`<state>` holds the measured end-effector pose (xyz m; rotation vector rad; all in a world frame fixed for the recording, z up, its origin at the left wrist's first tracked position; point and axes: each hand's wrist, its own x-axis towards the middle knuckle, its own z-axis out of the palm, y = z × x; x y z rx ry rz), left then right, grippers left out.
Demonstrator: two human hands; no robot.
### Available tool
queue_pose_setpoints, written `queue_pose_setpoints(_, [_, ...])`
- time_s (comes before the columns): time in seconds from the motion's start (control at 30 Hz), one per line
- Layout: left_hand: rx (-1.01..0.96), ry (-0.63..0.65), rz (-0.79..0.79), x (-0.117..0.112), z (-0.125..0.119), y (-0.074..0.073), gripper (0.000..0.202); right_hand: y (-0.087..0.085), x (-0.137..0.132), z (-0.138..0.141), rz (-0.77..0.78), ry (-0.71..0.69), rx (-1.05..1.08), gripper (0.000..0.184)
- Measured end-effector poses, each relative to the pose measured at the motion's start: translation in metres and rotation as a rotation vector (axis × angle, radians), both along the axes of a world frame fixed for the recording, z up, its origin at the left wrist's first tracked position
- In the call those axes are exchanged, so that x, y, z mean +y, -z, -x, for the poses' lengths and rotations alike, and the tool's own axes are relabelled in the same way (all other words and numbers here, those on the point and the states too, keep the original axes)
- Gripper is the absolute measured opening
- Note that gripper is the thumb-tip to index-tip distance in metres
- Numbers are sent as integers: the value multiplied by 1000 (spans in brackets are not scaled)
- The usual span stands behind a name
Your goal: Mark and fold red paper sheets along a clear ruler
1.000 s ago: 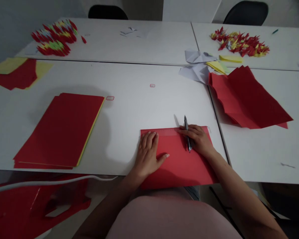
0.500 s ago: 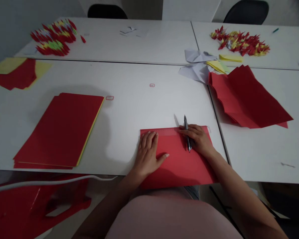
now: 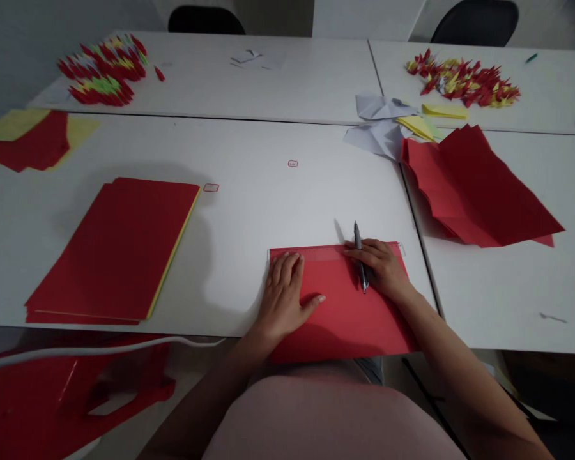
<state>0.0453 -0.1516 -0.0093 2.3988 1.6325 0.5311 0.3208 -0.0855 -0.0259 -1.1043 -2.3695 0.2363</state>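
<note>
My left hand (image 3: 285, 300) lies flat with its fingers apart on a red paper sheet (image 3: 347, 326), pressing near the sheet's far edge. A clear ruler (image 3: 323, 253) runs along that edge, and my left fingertips rest on it. My right hand (image 3: 378, 268) rests on the ruler's right part. It holds a grey pen (image 3: 359, 255) between its fingers, with the pen's tip end pointing away from me. The sheet's near edge overhangs the white table (image 3: 268, 211), and the ruler's markings are too faint to read.
A stack of red paper with yellow beneath (image 3: 112, 249) lies left of my hands. Loose red sheets (image 3: 474, 188) lie right, near white and yellow paper scraps (image 3: 378, 128). Piles of small folded paper cranes (image 3: 462, 80) cover the far tables. A red plastic bag (image 3: 62, 396) and white cable (image 3: 100, 348) lie below the table edge.
</note>
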Motion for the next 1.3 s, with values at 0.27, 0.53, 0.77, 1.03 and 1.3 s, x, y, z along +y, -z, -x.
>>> queue_pose_setpoints(0.27, [22, 0, -12, 1, 0, -2, 85, 3, 0, 0, -21, 9, 8, 46])
queue_pose_setpoints(0.53, [44, 5, 4, 1, 0, -3, 85, 3, 0, 2, -10, 14, 7, 45])
queue_pose_setpoints(0.77, [72, 14, 13, 1, 0, -5, 84, -22, -2, 1, 135, 25, 219, 33])
queue_pose_setpoints(1.03, [62, 10, -14, 3, 1, -3, 87, -58, 21, 49, 536, 175, 793, 32])
queue_pose_setpoints(1.3, [76, -5, -30, 4, -1, -2, 85, -37, 60, 116, 659, 52, 799, 35])
